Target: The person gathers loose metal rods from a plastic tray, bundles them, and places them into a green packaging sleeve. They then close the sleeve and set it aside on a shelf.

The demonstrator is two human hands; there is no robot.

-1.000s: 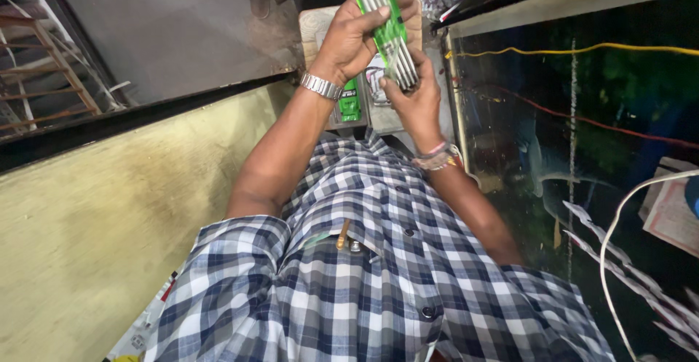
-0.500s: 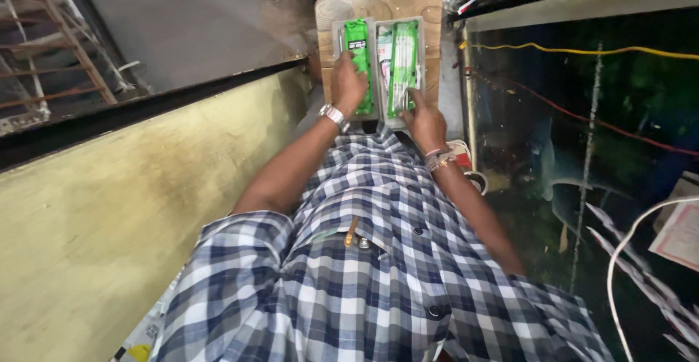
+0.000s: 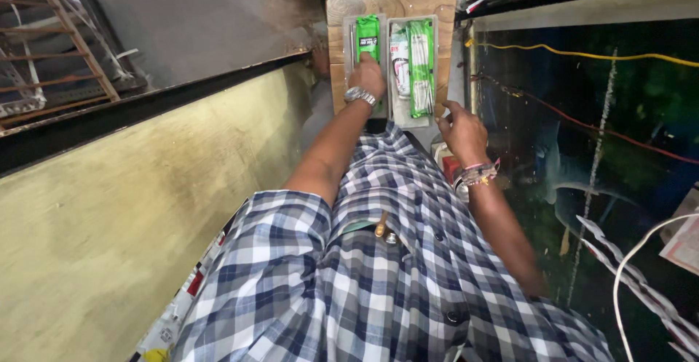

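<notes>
Left hand (image 3: 368,77) lies flat on the green packet (image 3: 368,38) (grip unclear); right hand (image 3: 460,130) loosely open, empty.

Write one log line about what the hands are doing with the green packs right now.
left hand: resting on green plastic pack | right hand: open, at wooden board edge beside clear tray of green packs | nothing lifted

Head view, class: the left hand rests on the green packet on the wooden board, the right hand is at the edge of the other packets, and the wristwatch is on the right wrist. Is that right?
Not quite. The head view shows the wristwatch on the left wrist; the right wrist wears bands. The left hand does rest on the green packet on the wooden board, and the right hand is at the edge of the other packets.
</notes>
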